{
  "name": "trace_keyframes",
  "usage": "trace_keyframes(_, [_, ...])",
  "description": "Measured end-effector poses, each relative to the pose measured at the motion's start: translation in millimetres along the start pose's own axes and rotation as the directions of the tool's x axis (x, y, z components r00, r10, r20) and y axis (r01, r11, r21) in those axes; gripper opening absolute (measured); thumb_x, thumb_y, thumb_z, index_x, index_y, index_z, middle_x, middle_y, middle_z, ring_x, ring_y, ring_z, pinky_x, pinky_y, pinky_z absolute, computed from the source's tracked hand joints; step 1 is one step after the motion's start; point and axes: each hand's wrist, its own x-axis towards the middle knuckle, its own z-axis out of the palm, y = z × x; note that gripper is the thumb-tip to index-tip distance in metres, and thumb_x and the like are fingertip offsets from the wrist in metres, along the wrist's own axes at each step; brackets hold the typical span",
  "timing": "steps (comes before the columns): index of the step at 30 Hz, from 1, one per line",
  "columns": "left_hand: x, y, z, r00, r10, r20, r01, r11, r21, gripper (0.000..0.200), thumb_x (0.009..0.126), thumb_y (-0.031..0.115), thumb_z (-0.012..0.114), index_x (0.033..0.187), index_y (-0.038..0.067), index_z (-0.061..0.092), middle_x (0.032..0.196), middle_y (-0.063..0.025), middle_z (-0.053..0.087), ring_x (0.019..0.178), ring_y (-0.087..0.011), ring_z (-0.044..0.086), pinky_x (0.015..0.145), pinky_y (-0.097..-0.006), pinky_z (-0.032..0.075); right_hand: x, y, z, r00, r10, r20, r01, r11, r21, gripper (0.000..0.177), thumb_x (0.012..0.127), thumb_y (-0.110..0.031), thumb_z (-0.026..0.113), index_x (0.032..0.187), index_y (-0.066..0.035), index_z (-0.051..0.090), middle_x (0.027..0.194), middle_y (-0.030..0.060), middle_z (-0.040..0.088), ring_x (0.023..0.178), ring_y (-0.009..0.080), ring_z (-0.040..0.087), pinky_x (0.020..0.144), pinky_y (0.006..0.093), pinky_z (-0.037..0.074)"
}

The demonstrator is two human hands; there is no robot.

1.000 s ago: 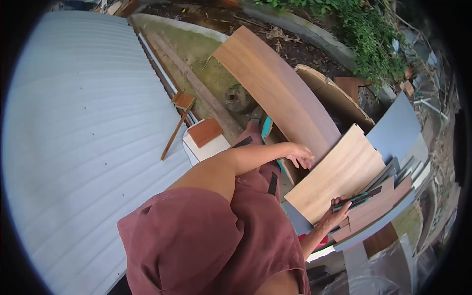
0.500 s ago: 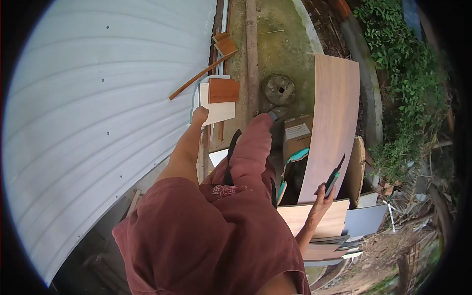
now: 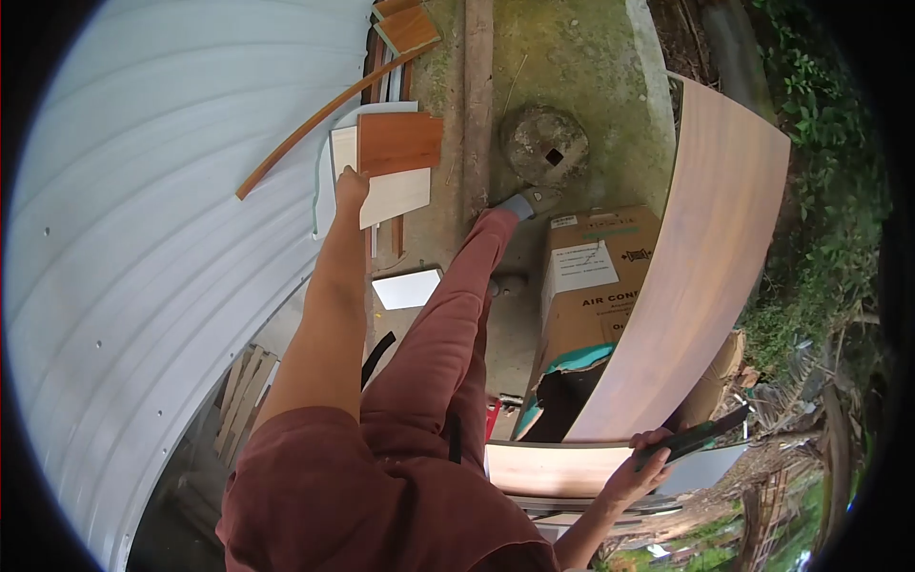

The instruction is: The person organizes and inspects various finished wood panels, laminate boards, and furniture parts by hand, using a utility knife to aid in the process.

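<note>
My left hand [image 3: 352, 189] reaches out, fingers closed at the lower left corner of a reddish-brown board [image 3: 400, 143]. That board lies on a larger cream board [image 3: 396, 197], beside the ribbed metal sheet. How far the fingertips wrap round the corner is hard to see. Down at the lower right, my right hand [image 3: 646, 469] grips a utility knife [image 3: 694, 443] with a dark handle, its black blade pointing up and to the right. Close to that hand stands a long wood-grain panel [image 3: 691, 257], leaning over an opened cardboard box [image 3: 600, 276].
White ribbed metal sheeting [image 3: 172, 210] fills the left side. A thin brown strip [image 3: 305, 129] rests against it. On the ground are a round stone disc [image 3: 545, 145] with a square hole, a wooden beam [image 3: 477, 105] and a white panel [image 3: 407, 289]. Stacked boards [image 3: 553, 467] lie below the box.
My left hand has moved up along the cream board to the brown board's corner. My right hand has turned the knife, so its blade points more to the right. The view has shifted.
</note>
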Motion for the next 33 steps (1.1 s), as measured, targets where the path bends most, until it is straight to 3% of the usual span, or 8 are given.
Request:
trace_keyframes(12, [99,-13,88,0.967,-0.193,-0.166,0.189,0.981,-0.039,0.074,0.072,0.05,0.071,0.11,-0.01,0.053,0.104,-0.026,0.061,0.097,-0.0381,0.06,0.084,-0.0427,0.048,17,56,2,0.969,0.231,-0.093,-0.182,0.911,0.369,0.067,0.09,-0.038,0.056,0.135,0.001,0.026,0.082,0.0031,0.043,0.067,0.0091,0.037,0.052,0.0218,0.032])
trace_keyframes(14, [108,-26,89,0.996,-0.064,0.066,0.072,0.991,-0.117,0.079,0.069,0.054,0.073,0.113,-0.009,0.056,0.107,-0.0235,0.062,0.095,-0.0342,0.062,0.083,-0.0383,0.049,14,64,1,0.962,0.257,-0.096,-0.206,0.907,0.367,0.068,0.09,-0.041,0.056,0.135,0.001,0.026,0.081,0.0031,0.042,0.067,0.0094,0.037,0.052,0.0223,0.031])
trace_keyframes(15, [93,-12,82,0.98,-0.043,0.196,0.118,0.914,-0.387,0.074,0.069,0.053,0.073,0.109,-0.008,0.06,0.105,-0.0206,0.064,0.09,-0.0289,0.064,0.08,-0.0342,0.05,13,65,1,0.962,0.259,-0.084,-0.214,0.912,0.35,0.069,0.089,-0.043,0.056,0.133,0.002,0.026,0.08,0.0033,0.041,0.067,0.0096,0.037,0.052,0.0228,0.031])
trace_keyframes(18, [42,70,84,0.95,-0.026,0.311,0.156,0.904,-0.399,0.055,0.075,0.045,0.07,0.106,0.001,0.063,0.094,-0.018,0.067,0.088,-0.0285,0.064,0.079,-0.0353,0.05,8,66,-3,0.962,0.262,-0.069,-0.226,0.916,0.333,0.073,0.088,-0.046,0.057,0.133,0.002,0.027,0.078,0.0035,0.04,0.065,0.01,0.037,0.052,0.0233,0.03])
trace_keyframes(20, [33,95,109,0.986,0.121,0.111,-0.117,0.992,-0.043,0.042,0.079,0.038,0.066,0.102,0.002,0.063,0.095,-0.0209,0.066,0.091,-0.035,0.063,0.082,-0.0396,0.049,2,56,-5,0.959,0.25,-0.131,-0.206,0.938,0.28,0.077,0.087,-0.053,0.054,0.13,0.005,0.029,0.075,0.0036,0.039,0.062,0.0111,0.037,0.051,0.0247,0.031])
trace_keyframes(23, [-25,117,91,0.984,0.179,0.028,-0.178,0.984,-0.021,0.037,0.082,0.034,0.062,0.097,0.0,0.063,0.093,-0.0222,0.065,0.091,-0.0384,0.062,0.082,-0.043,0.048,-19,50,-44,0.973,0.156,-0.168,-0.147,0.987,0.066,0.077,0.088,-0.059,0.046,0.125,0.009,0.034,0.075,0.0065,0.048,0.064,0.0127,0.043,0.056,0.0266,0.035])
trace_keyframes(29, [-137,100,-43,0.904,0.424,0.05,-0.404,0.888,-0.22,0.03,0.084,0.025,0.061,0.102,0.0,0.062,0.089,-0.019,0.067,0.085,-0.0322,0.065,0.074,-0.0388,0.048,-59,-17,-92,0.94,0.23,-0.252,-0.107,0.901,0.42,0.07,0.086,-0.05,0.058,0.124,0.006,0.04,0.073,0.0044,0.049,0.062,0.0123,0.046,0.058,0.027,0.037])
trace_keyframes(33, [-236,141,-203,0.714,0.684,0.152,-0.659,0.729,-0.184,0.029,0.087,0.02,0.058,0.109,0.002,0.06,0.089,-0.0202,0.066,0.084,-0.0334,0.064,0.072,-0.0386,0.048,-91,-43,-131,0.926,0.249,-0.283,-0.093,0.879,0.468,0.063,0.089,-0.042,0.057,0.13,0.003,0.039,0.078,0.003,0.049,0.065,0.0103,0.045,0.059,0.0255,0.037])
